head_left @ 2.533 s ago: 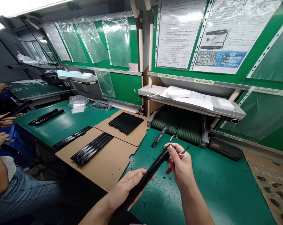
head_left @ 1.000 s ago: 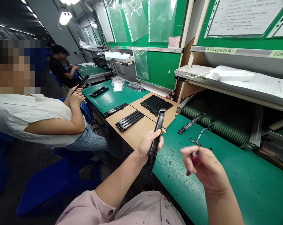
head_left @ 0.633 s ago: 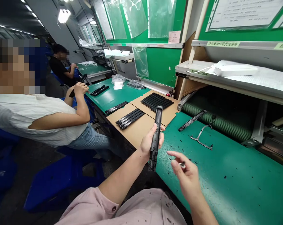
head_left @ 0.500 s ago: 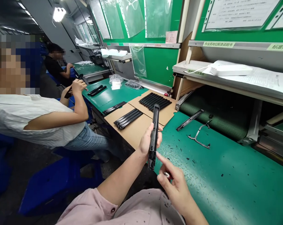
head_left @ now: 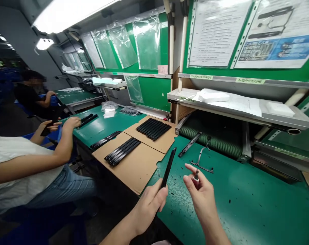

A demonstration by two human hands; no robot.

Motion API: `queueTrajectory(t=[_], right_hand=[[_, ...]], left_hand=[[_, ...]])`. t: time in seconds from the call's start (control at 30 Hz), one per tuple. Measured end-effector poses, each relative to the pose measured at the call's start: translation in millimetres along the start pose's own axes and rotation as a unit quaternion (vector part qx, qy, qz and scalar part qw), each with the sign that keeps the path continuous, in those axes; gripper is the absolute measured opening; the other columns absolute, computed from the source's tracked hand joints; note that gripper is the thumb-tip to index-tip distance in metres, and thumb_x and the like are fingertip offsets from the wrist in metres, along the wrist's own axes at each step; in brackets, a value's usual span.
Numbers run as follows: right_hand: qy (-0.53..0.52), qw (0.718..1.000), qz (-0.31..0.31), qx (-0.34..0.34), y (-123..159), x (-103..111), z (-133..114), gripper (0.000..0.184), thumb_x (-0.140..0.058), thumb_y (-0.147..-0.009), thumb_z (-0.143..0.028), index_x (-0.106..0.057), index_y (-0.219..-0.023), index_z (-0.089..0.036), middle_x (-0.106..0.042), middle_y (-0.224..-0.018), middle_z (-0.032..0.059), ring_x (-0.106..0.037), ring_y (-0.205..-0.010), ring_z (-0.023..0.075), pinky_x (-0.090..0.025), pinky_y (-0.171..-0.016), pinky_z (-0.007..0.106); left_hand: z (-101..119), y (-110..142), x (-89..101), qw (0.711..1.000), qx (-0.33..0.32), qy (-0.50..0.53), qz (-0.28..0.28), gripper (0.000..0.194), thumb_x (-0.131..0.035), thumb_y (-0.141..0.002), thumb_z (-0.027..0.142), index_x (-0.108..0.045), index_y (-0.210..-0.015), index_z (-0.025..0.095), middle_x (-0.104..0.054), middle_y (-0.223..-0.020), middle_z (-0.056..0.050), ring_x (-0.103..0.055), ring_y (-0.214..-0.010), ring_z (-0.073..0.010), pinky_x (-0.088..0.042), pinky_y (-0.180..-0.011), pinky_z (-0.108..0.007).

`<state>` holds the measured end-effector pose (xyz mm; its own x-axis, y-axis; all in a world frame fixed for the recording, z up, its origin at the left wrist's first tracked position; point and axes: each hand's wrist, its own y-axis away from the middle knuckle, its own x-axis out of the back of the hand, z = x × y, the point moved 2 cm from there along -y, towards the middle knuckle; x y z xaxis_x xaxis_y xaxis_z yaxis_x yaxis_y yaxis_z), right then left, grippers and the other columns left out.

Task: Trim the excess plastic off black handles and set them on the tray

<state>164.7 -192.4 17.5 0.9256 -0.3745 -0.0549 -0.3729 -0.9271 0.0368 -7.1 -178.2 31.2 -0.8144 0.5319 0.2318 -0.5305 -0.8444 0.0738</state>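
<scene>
My left hand (head_left: 150, 202) is closed round the lower end of a long black plastic bar (head_left: 169, 165), which tilts upward with a narrow side toward me. To its right, apart from the bar, my right hand (head_left: 202, 192) grips a small tool (head_left: 196, 175) with a dark tip and a bit of white and red; its kind is unclear. Its index finger points up. Beyond the hands, a similar black bar (head_left: 190, 144) lies on the green table with its inner side showing. Beside it rests a thin Y-shaped dark strip (head_left: 200, 157).
Rows of black bars (head_left: 153, 128) and more bars (head_left: 122, 151) lie on cardboard (head_left: 134, 175). Dark scraps litter the green table (head_left: 246, 211). A conveyor belt (head_left: 215, 137) runs under a shelf (head_left: 272, 117). At left, a co-worker's arm (head_left: 42, 158) reaches toward other bars.
The view has swung right and up. My left hand has turned the bar from its inner side to a narrow side. My right hand has drawn away from the bar. The co-worker's hand has lowered.
</scene>
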Motion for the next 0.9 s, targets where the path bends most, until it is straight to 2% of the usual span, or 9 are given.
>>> queueTrajectory(t=[0.1, 0.27, 0.4, 0.47, 0.53, 0.63, 0.7, 0.8, 0.9], right_hand=[[-0.036, 0.999, -0.034, -0.001, -14, 0, -1, 0.064, -0.073, -0.072, -0.058, -0.062, -0.121, -0.018, -0.046, -0.067, -0.0029, -0.035, -0.056, 0.0107, -0.032, -0.048, 0.024], [-0.062, 0.994, -0.093, -0.019, -27, -3, 5, 0.05, -0.076, -0.07, -0.055, -0.069, -0.099, -0.015, -0.058, -0.077, 0.0023, -0.031, -0.049, 0.0066, -0.029, -0.042, 0.023], [-0.112, 0.991, -0.062, -0.051, -31, -7, 4, 0.048, -0.078, -0.065, -0.056, -0.066, -0.085, -0.015, -0.043, -0.053, -0.0062, -0.025, -0.04, 0.0053, -0.02, -0.034, 0.022], [-0.132, 0.989, -0.023, -0.06, -35, -8, 3, 0.047, -0.082, -0.061, -0.055, -0.061, -0.077, -0.016, -0.039, -0.05, -0.008, -0.023, -0.04, 0.0048, -0.018, -0.035, 0.022], [-0.141, 0.988, 0.004, -0.058, -42, -8, 3, 0.048, -0.084, -0.058, -0.053, -0.057, -0.075, -0.017, -0.041, -0.051, -0.0081, -0.025, -0.042, 0.0045, -0.019, -0.037, 0.021], [-0.117, 0.992, 0.007, -0.041, -54, -6, 7, 0.051, -0.083, -0.06, -0.052, -0.062, -0.089, -0.016, -0.046, -0.055, -0.007, -0.028, -0.043, 0.0052, -0.021, -0.039, 0.021], [-0.075, 0.997, -0.007, -0.022, -60, -5, 12, 0.059, -0.08, -0.064, -0.053, -0.064, -0.104, -0.014, -0.048, -0.058, -0.006, -0.03, -0.043, 0.0063, -0.024, -0.039, 0.022], [-0.013, 0.999, -0.034, 0.006, -66, -4, 17, 0.063, -0.07, -0.073, -0.056, -0.062, -0.12, -0.013, -0.05, -0.062, -0.004, -0.033, -0.043, 0.0073, -0.028, -0.04, 0.024], [0.083, 0.995, -0.024, 0.055, -69, -1, 15, 0.056, -0.059, -0.085, -0.052, -0.06, -0.127, -0.015, -0.054, -0.068, -0.0011, -0.035, -0.043, 0.0079, -0.03, -0.042, 0.025]], left_hand=[[-2, 5, -1.8, 0.993, 0.009, -0.117, -0.006, 0.031, -0.042, -0.095, 0.046, -0.054, -0.082, 0.021, -0.05, -0.063, 0.001, -0.042, -0.058, -0.0155, -0.03, -0.06, -0.027], [-11, 8, -3.2, 0.981, 0.007, -0.191, 0.029, 0.025, -0.051, -0.09, 0.047, -0.059, -0.086, 0.023, -0.051, -0.063, 0.001, -0.043, -0.06, -0.0184, -0.03, -0.061, -0.028], [-7, 4, -3.8, 0.98, 0.037, -0.198, -0.008, 0.026, -0.049, -0.091, 0.046, -0.058, -0.086, 0.022, -0.056, -0.072, 0.0, -0.046, -0.065, -0.0182, -0.032, -0.065, -0.027], [-5, 2, -3.9, 0.987, 0.049, -0.148, -0.036, 0.027, -0.047, -0.093, 0.047, -0.057, -0.085, 0.022, -0.057, -0.074, 0.0, -0.047, -0.069, -0.0174, -0.034, -0.068, -0.026], [-6, 2, -4.8, 0.993, 0.07, -0.061, -0.077, 0.031, -0.043, -0.094, 0.048, -0.056, -0.088, 0.021, -0.053, -0.067, 0.001, -0.045, -0.065, -0.0157, -0.035, -0.069, -0.026], [-16, 2, -7.1, 0.982, 0.103, 0.104, -0.116, 0.039, -0.035, -0.096, 0.051, -0.055, -0.09, 0.018, -0.045, -0.052, 0.004, -0.036, -0.052, -0.0119, -0.034, -0.062, -0.025], [-24, 1, -8.9, 0.962, 0.116, 0.217, -0.118, 0.043, -0.034, -0.095, 0.054, -0.055, -0.087, 0.017, -0.042, -0.047, 0.005, -0.031, -0.045, -0.01, -0.03, -0.053, -0.023], [-30, -3, -11.9, 0.914, 0.117, 0.362, -0.137, 0.045, -0.038, -0.093, 0.057, -0.055, -0.083, 0.017, -0.039, -0.041, 0.005, -0.027, -0.037, -0.009, -0.025, -0.044, -0.022], [-28, -8, -12.7, 0.884, 0.125, 0.427, -0.144, 0.044, -0.04, -0.093, 0.055, -0.057, -0.081, 0.017, -0.038, -0.039, 0.006, -0.025, -0.033, -0.008, -0.024, -0.04, -0.021]])
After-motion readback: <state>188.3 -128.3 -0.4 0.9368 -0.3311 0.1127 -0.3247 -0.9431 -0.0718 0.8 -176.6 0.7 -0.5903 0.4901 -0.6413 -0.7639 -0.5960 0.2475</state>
